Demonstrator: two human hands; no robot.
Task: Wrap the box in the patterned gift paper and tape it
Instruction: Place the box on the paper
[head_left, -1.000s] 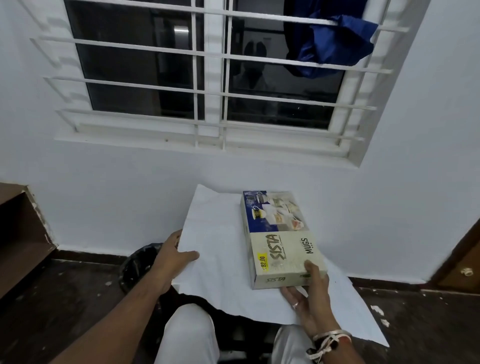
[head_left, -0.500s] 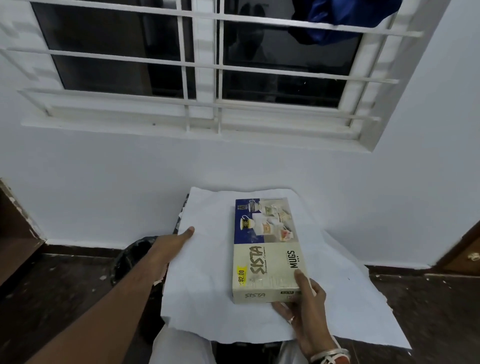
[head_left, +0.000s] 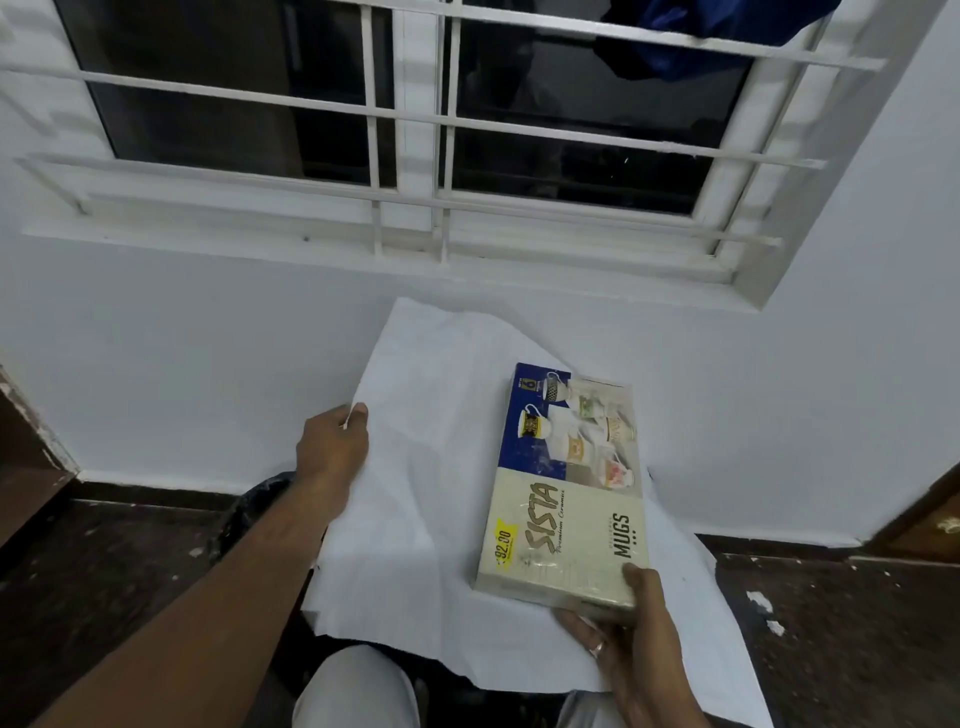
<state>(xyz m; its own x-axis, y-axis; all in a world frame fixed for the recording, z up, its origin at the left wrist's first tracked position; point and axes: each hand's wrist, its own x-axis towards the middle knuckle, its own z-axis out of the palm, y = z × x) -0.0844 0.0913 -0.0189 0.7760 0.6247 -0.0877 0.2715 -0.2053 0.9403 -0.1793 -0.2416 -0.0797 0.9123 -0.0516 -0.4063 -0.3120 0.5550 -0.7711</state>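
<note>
- A barred white window (head_left: 414, 156) fills the upper half of the frame, set in a white wall.
- The gift paper (head_left: 415, 467) lies spread in the centre of the frame with its plain white side up. It is creased, and its far edge leans against the wall.
- The box (head_left: 571, 493), printed with mugs, lies flat on the right part of the paper, its long side running from lower centre toward the wall.
- The left arm comes in from the lower left corner, stretched forward. The left hand (head_left: 332, 452) is at the paper's left edge, back of the hand up, thumb and fingers closed on that edge, well apart from the box.
- The right hand (head_left: 628, 639) rises from the lower right and grips the box's near right corner: the thumb (head_left: 636, 577) presses on the top face and the fingers curl beneath.
- A dark round bin (head_left: 249, 509) shows on the floor behind the left forearm.
- A blue cloth (head_left: 701, 36) hangs on the bars at the upper right.
- A ring (head_left: 598, 648) sits on one right finger.
</note>
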